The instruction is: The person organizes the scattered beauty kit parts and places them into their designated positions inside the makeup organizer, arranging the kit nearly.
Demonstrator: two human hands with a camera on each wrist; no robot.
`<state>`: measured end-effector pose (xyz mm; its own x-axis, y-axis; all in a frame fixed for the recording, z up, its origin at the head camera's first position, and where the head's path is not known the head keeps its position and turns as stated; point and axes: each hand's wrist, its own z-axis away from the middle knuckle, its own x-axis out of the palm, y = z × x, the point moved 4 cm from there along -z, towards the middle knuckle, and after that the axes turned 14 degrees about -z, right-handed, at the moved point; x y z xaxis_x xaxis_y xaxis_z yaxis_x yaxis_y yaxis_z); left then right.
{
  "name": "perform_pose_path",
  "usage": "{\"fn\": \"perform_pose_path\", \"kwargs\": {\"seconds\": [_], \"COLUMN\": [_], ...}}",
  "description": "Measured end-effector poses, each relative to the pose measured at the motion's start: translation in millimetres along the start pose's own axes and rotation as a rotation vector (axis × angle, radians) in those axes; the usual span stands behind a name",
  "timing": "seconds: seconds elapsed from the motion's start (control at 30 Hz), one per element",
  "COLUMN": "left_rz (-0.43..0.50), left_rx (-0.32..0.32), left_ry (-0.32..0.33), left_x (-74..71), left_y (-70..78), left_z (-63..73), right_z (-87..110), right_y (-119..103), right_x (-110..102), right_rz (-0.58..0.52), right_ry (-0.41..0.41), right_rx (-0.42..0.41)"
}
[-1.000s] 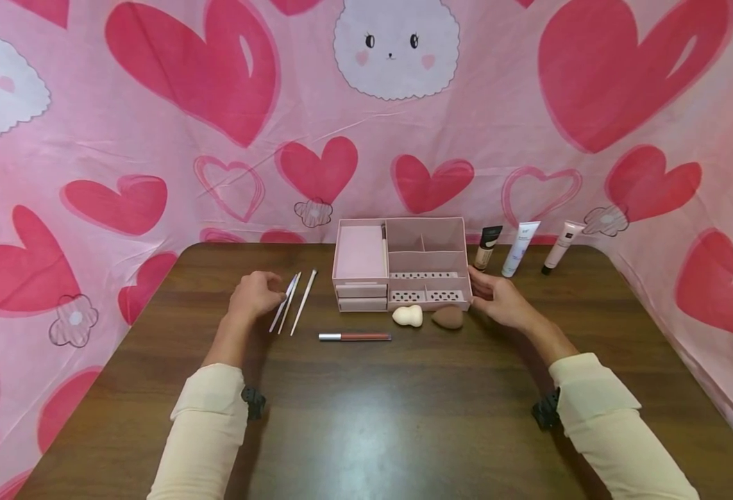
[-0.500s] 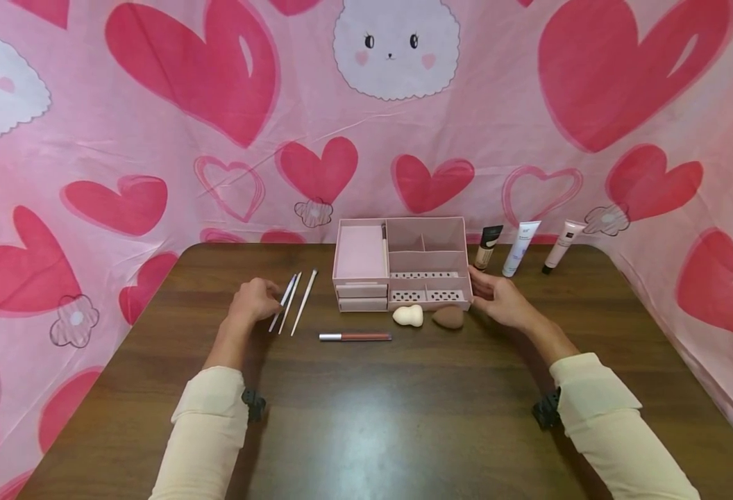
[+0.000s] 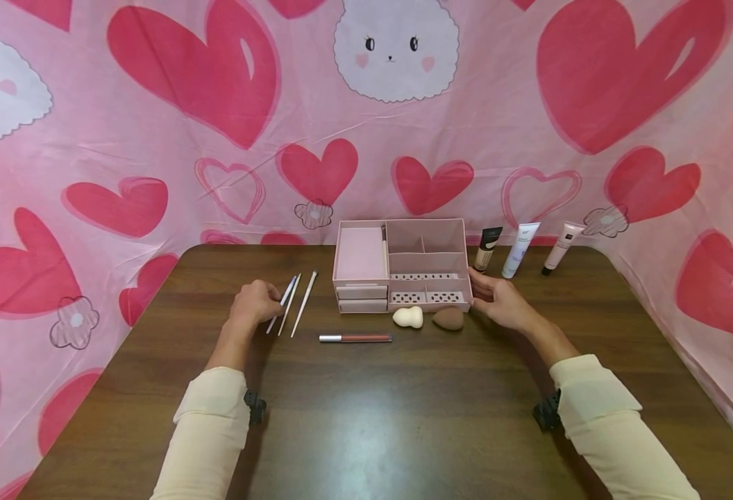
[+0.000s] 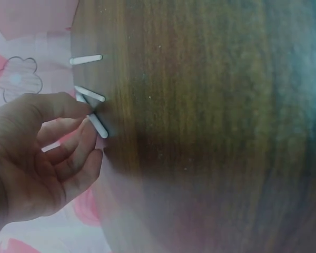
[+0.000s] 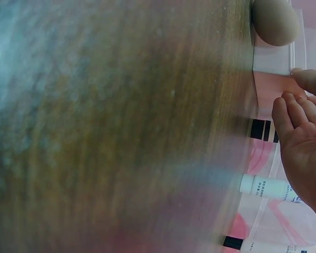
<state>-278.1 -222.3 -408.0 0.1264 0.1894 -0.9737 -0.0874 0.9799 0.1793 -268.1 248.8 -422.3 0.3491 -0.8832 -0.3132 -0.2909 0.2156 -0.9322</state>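
My left hand pinches a slim white makeup brush between thumb and fingers at the left of the table. This brush has a bluish upper end in the head view. Close beside it lie a second thin white brush and a third white brush. A pink makeup organizer with drawers and compartments stands at the back. Against its right side rests my right hand, fingers fairly straight along the wall and thumb at the front corner. One brush stands inside the organizer.
In front of the organizer lie a cream sponge, a brown sponge and a lip gloss tube. A black-capped foundation tube, a white tube and a pink tube stand right. Heart-printed cloth hangs behind.
My left hand has closed onto the leftmost brush, whose lower end has shifted slightly left. My right hand stays at the organizer's side.
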Motion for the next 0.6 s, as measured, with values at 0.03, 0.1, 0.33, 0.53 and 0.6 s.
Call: {"fn": "perform_pose_path", "kwargs": {"seconds": [0.03, 0.1, 0.33, 0.53, 0.6], "left_rz": [-0.002, -0.006, -0.010, -0.008, -0.004], "left_rx": [-0.002, -0.009, -0.032, -0.034, -0.029], "left_ry": [0.007, 0.015, 0.012, 0.019, 0.024], "left_x": [-0.2, -0.4, 1.0, 1.2, 1.1], "left_y": [0.2, 0.6, 0.9, 0.3, 0.2], "left_z": [0.0, 0.2, 2.1, 2.1, 2.0], "right_z": [0.1, 0.2, 0.5, -0.2, -0.7], "right_y": [-0.5, -1.1, -0.2, 1.1, 1.3], "right_x": [0.1, 0.4, 0.0, 0.1, 0.4], "right_rz": [-0.001, -0.004, -0.007, 0.002, 0.001], "right_ry": [-0.001, -0.003, -0.003, -0.001, 0.001], "right_rx": [0.001, 0.006, 0.015, -0.013, -0.019]}}
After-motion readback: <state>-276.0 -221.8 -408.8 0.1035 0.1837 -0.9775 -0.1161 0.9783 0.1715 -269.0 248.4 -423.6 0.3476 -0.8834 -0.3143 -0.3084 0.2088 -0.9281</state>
